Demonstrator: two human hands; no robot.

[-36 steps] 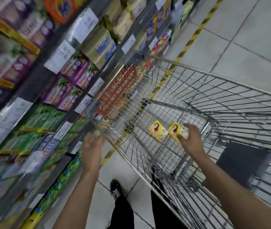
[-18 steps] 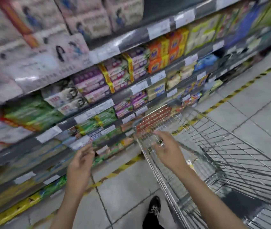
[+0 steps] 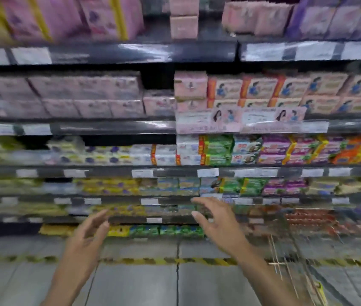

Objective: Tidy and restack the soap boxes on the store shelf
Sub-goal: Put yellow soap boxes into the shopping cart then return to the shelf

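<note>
I face a store shelf unit stacked with soap boxes, the picture blurred by motion. Pink soap boxes [image 3: 261, 89] with a blue figure fill the upper middle shelf at the right, with a taller stack of plain pink boxes [image 3: 190, 85] beside them. Green, purple and orange soap packs [image 3: 274, 149] line the shelf below. My left hand [image 3: 87, 237] and my right hand [image 3: 217, 219] are raised in front of the lower shelves, fingers spread and relaxed, holding nothing and touching nothing.
A wire shopping cart [image 3: 289, 257] stands at my lower right, close to the shelves. A yellow-black floor stripe [image 3: 175, 260] runs along the base of the shelving. Price tags [image 3: 207, 172] line the shelf edges. Grey floor tiles lie below.
My view has swung from the cart up to face the shelves squarely. My right hand left the yellow box in the cart and both hands now hover empty before the lower shelves.
</note>
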